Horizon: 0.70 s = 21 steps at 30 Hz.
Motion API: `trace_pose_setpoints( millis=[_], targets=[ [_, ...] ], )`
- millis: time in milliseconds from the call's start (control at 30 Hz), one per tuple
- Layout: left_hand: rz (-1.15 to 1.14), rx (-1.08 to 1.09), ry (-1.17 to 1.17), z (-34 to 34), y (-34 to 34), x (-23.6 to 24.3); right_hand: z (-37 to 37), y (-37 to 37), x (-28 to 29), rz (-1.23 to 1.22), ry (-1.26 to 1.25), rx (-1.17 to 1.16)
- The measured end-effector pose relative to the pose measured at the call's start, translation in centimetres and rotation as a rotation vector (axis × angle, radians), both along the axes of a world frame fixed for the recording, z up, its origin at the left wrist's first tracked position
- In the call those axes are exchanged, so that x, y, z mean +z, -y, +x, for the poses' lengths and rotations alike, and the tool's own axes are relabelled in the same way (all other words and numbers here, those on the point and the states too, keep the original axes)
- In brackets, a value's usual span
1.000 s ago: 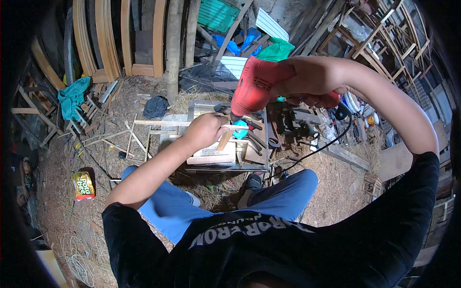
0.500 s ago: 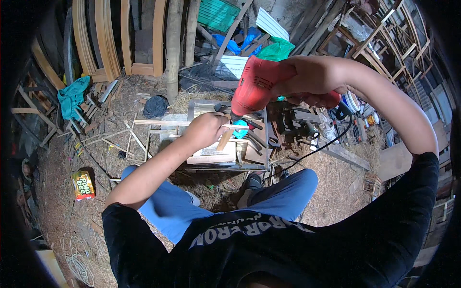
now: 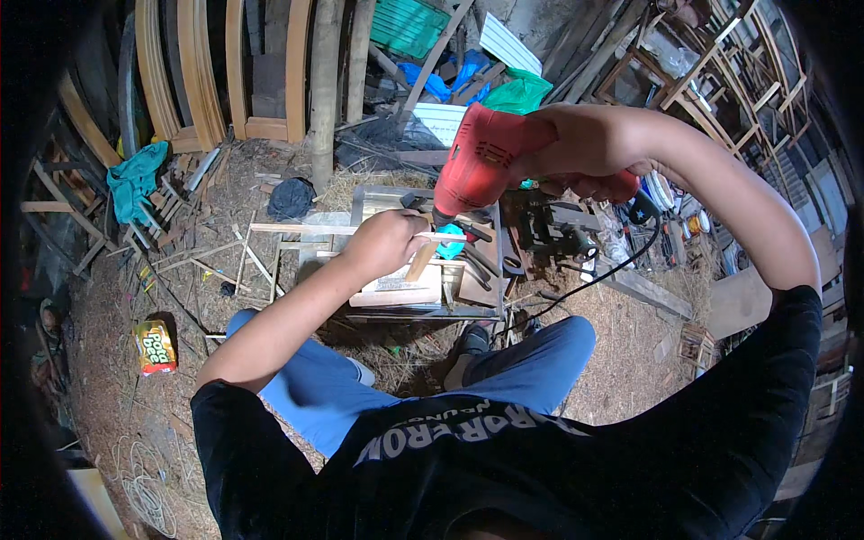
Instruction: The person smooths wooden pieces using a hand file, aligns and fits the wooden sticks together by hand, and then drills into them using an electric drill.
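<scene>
Red drill (image 3: 474, 162), probably heavy: right hand (image 3: 576, 155) grips its handle (image 3: 623, 186); left hand (image 3: 385, 241) pinches a wooden strip (image 3: 301, 230), likely light, stiff.

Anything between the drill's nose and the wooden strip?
Nothing visible. The red drill, in the right hand, points down at the wooden strip. The left hand grips the strip close beside the nose, not visibly between. Can't tell whether it touches.

A hand could pass between the knees (image 3: 569, 346) to the low table (image 3: 486, 315), but a wooden strip (image 3: 301, 230) and red drill (image 3: 474, 162) block its middle
</scene>
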<state>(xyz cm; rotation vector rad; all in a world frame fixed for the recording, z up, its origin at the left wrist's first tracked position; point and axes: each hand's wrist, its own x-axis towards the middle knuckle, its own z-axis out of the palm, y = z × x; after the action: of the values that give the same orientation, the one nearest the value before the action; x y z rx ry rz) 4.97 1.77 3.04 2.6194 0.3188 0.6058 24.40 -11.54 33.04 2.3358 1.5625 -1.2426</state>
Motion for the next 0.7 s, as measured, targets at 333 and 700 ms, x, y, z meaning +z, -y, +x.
trace_pose_setpoints(
  millis=[333, 700],
  targets=[
    [-0.003, 0.012, 0.006, -0.2, 0.3, 0.3, 0.0, -0.3, -0.2, 0.007, 0.009, 0.020],
    [0.000, 0.017, 0.034, -0.2, 0.1, -0.1, -0.7, -0.2, 0.1, 0.027, 0.013, 0.018]
  ],
)
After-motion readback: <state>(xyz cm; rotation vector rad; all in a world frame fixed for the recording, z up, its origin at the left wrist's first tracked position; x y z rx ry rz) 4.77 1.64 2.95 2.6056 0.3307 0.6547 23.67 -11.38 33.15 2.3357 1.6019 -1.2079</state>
